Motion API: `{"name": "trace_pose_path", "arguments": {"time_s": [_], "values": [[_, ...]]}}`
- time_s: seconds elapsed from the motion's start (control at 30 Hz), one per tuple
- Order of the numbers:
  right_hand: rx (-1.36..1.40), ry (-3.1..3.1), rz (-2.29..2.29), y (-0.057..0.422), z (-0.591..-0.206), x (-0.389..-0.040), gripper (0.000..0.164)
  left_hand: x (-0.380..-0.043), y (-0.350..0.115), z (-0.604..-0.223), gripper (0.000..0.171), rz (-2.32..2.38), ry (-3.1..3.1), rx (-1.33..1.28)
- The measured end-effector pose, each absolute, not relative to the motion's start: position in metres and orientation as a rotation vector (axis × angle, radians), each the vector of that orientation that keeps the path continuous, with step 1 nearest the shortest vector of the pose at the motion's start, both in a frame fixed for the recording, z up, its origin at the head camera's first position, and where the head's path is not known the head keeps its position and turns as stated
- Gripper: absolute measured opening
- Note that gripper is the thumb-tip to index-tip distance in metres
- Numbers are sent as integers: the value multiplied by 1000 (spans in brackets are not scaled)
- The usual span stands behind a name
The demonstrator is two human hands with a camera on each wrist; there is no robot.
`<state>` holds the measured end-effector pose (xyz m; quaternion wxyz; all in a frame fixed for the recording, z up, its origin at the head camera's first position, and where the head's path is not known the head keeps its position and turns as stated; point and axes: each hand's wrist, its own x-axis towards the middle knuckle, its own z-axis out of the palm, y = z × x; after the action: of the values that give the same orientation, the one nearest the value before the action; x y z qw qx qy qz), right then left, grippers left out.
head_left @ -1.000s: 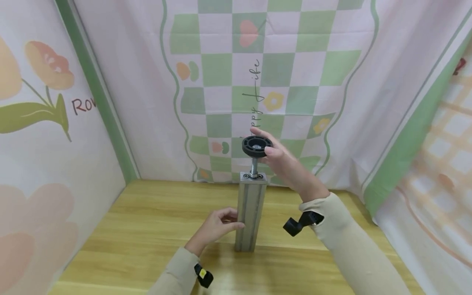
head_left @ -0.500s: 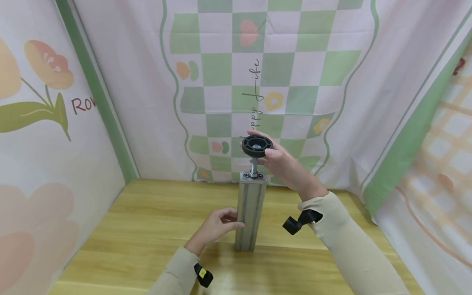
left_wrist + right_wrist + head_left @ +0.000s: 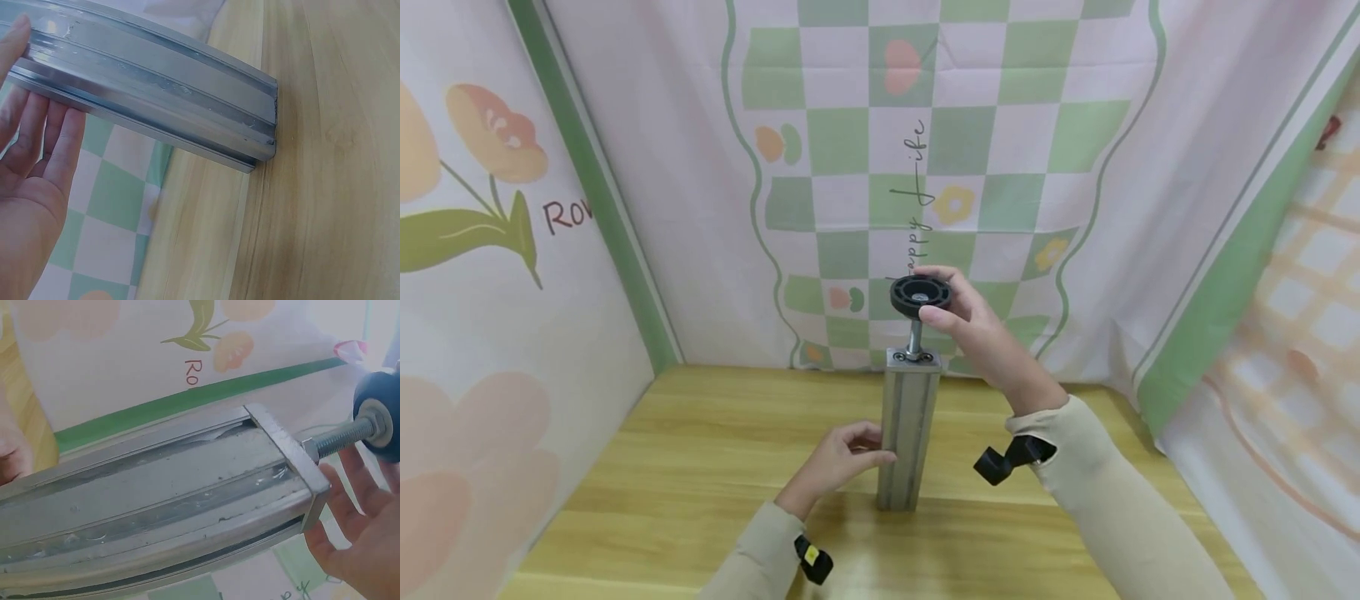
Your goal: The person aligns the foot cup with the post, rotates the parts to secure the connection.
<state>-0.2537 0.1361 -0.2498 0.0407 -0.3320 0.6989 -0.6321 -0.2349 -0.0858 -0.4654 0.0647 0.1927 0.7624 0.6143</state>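
An aluminium extrusion profile point(image 3: 907, 437) stands upright on the wooden table, with slots along its sides. From the plate on its top end rises a threaded metal bolt point(image 3: 344, 439), which carries a round black levelling foot point(image 3: 919, 297) with a recessed centre. My left hand point(image 3: 831, 467) holds the lower half of the profile from the left, thumb on the near face and fingers at the far side. At the top, my right hand point(image 3: 981, 333) pinches the rim of the levelling foot, thumb in front and fingers behind. The right wrist view shows its fingers beside the bolt.
The wood-grain table point(image 3: 715, 450) runs back to a hanging curtain point(image 3: 835, 142) with green and white checks. Printed fabric walls point(image 3: 497, 317) enclose the left and right sides. Each wrist wears a small black camera mount point(image 3: 1011, 460).
My right thumb has slid left along the near rim of the levelling foot, while the fingers behind it have shifted slightly right. The left hand and the profile stay in place.
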Motion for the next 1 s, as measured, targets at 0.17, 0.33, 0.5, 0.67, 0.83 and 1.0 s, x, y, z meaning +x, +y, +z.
{"name": "trace_pose_path", "arguments": {"time_s": [0.17,0.33,0.5,0.67,0.83,1.0], "values": [[-892,2207,-1967,131,-248,-249,54,-236,-86,-467,29,1863,2289,588],[-789,2287,-2017,124,-246,-244,55,-236,-86,-468,29,1864,2288,586],[-721,2432,-2012,117,-244,-239,63,-236,-86,-468,30,1866,2286,589],[-747,2527,-1993,114,-245,-237,70,-236,-86,-467,30,1861,2283,585],[-929,2422,-2045,118,-248,-241,85,-235,-87,-467,32,1854,2285,568],[-1116,2281,-1958,128,-246,-249,91,-235,-87,-466,33,1833,2305,555]]}}
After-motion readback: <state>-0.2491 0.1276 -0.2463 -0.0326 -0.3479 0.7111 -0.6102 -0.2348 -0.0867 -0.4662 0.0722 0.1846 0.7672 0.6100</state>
